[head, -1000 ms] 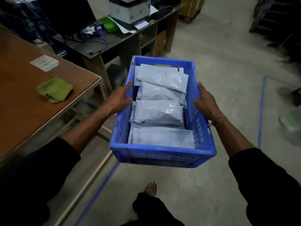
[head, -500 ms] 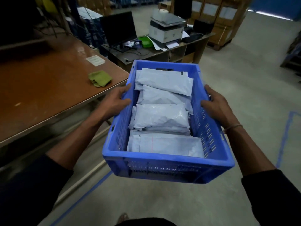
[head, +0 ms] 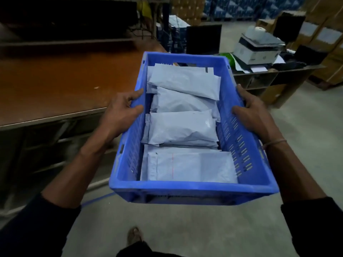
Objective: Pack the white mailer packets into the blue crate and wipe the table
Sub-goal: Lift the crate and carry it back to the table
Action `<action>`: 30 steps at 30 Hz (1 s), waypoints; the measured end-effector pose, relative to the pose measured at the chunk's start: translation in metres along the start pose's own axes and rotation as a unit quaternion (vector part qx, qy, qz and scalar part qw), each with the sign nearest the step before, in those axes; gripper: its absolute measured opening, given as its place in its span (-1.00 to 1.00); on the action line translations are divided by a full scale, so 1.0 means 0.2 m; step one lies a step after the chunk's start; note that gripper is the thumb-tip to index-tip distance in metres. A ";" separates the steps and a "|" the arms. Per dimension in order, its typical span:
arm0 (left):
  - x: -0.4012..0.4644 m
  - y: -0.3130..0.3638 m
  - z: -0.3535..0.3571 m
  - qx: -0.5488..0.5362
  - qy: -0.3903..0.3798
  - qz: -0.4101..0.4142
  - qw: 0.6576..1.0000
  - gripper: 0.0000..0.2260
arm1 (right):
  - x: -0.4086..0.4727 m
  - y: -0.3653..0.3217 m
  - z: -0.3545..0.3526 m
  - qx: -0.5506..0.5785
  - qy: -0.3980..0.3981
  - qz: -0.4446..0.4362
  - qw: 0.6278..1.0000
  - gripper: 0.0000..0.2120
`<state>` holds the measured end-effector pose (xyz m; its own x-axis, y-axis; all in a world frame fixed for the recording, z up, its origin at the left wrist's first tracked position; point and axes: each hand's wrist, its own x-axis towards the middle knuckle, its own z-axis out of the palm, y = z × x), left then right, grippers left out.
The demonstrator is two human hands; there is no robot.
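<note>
I carry the blue crate (head: 191, 190) in the air in front of me, above the floor and to the right of the brown table (head: 61, 84). Several white mailer packets (head: 182, 127) lie stacked inside it. My left hand (head: 122, 114) grips the crate's left rim, thumb over the edge. On the opposite rim, my right hand (head: 254, 115) holds on the same way. The green cloth is out of sight, hidden behind the crate or out of frame.
A desk (head: 274, 71) at the back right carries a printer (head: 258, 51), a dark monitor (head: 204, 39) and papers. Cardboard boxes (head: 326, 39) are stacked behind it. Grey concrete floor lies below, with a blue tape line (head: 98, 198) near the table.
The crate has come up and toward the table's near corner, and my view has swung left. The green cloth seen on the table before is no longer visible.
</note>
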<state>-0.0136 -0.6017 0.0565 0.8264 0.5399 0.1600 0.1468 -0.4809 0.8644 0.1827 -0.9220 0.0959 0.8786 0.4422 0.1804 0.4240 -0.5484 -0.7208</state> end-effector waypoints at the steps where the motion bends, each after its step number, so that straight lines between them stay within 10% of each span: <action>1: 0.00 -0.01 -0.06 0.004 0.018 -0.006 1.000 -0.29 | 0.04 -0.04 0.04 0.003 -0.011 -0.008 1.000 -0.33; 21: 0.63 -0.59 -1.00 0.063 0.145 -0.057 0.986 -0.52 | 1.03 -0.78 1.17 0.045 -0.128 -0.103 0.985 -0.23; 30: 1.05 -0.84 -1.17 0.075 0.168 -0.097 0.978 -0.53 | 1.56 -0.91 1.59 0.049 -0.179 -0.168 0.968 -0.56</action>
<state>0.0083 -0.2455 0.0558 0.5531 0.8158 0.1692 0.3823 -0.4290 0.8184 0.3099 -0.4586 0.0714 0.5540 0.8118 0.1848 0.6345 -0.2679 -0.7250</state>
